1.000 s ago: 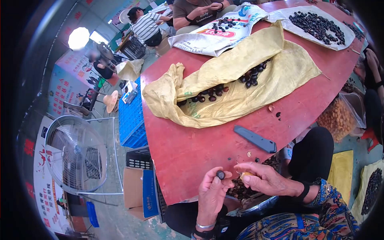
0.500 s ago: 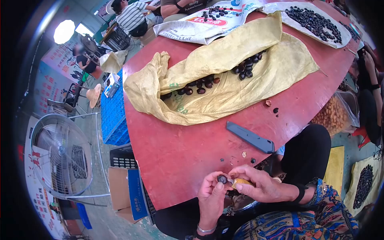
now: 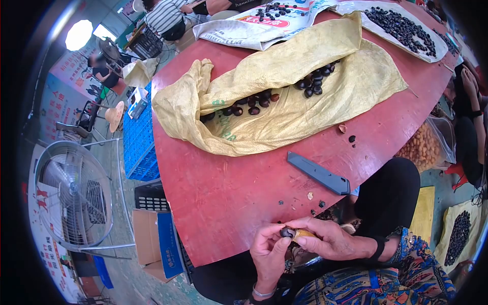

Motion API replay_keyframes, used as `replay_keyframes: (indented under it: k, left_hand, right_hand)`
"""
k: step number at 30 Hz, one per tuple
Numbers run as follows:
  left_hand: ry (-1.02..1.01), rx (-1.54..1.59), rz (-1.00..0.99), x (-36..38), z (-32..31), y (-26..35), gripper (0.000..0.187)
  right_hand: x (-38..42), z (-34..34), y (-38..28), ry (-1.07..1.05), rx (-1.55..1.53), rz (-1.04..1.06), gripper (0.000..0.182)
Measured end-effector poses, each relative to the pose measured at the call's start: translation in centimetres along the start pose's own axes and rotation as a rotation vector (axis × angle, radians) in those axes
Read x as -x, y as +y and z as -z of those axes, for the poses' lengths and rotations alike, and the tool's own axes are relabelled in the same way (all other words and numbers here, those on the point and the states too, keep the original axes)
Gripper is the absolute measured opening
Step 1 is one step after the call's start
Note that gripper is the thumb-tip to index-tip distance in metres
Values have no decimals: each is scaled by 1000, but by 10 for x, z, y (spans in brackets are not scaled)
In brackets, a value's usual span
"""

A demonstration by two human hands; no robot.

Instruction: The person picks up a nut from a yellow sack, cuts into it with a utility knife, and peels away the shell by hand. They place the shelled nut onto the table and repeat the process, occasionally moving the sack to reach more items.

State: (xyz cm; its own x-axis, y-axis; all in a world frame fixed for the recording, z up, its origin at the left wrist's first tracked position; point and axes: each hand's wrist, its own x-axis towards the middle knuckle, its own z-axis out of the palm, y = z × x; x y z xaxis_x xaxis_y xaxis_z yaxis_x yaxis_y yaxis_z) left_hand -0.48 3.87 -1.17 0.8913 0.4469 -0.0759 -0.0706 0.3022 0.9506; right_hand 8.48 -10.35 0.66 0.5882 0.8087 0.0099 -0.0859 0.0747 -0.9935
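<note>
My left hand [image 3: 268, 250] and my right hand [image 3: 328, 237] meet at the near edge of the round red worktop [image 3: 223, 193]. The fingers of my left hand are curled and pinch a small dark round chestnut [image 3: 286, 232] at its tip, thumb pressed against it. The fingers of my right hand are closed together around a small tool with a yellowish handle [image 3: 303, 234], whose end touches the chestnut; I cannot tell what kind of blade it has.

Just beyond my hands, on the worktop, lie a few dark shell crumbs [image 3: 321, 204] and a grey folding utility knife [image 3: 318, 173], lying slantwise, apart from both hands. Farther off, a crumpled yellow woven sack [image 3: 284, 117] is spread across the worktop with dark chestnuts [image 3: 254, 104] scattered in its folds. At the far edge lie a white printed sack [image 3: 244, 30] and a white sheet covered with more dark nuts [image 3: 401, 28].

To the right, below the worktop, a clear bag of peeled tan kernels [image 3: 424, 147] stands. To the left, on the floor, are a standing metal fan [image 3: 73, 195] and a blue plastic crate [image 3: 137, 142].
</note>
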Motion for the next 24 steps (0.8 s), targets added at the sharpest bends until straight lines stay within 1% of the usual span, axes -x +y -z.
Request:
replay_keyframes:
  k: [4,6,8,10,12,16,18,19,21,24]
  left_hand:
    - [3,26,-16,0,-6,1,26]
    - [8,38,-9,0,-8,2,26]
    - [43,153,40,-1,-13,5,26]
    - [50,167,44,-1,-15,6,26]
    - [57,181,52,0,-14,5,27]
    - [4,76,-17,2,-8,-2,25]
    - [-10,45,-53,1,-7,-3,24]
    - [-33,43,-88,1,-6,-3,24]
    - [-56,41,-121,0,-5,-5,23]
    - [-72,29,-157,0,-4,-8,22]
  right_hand:
    - [3,2,4,-8,-97,-52,34]
    - [4,3,8,-32,-325,-145,36]
    - [4,4,5,-32,-314,-161,37]
    - [4,5,2,-32,-303,-177,39]
    - [6,4,-1,-27,-209,-124,42]
    - [9,4,-6,-74,-250,-185,45]
    - [10,3,-6,-113,-367,-186,46]
    - [10,4,-6,-112,-367,-185,46]
    - [10,6,-7,-140,-448,-237,45]
    - [12,5,1,-141,-498,-207,43]
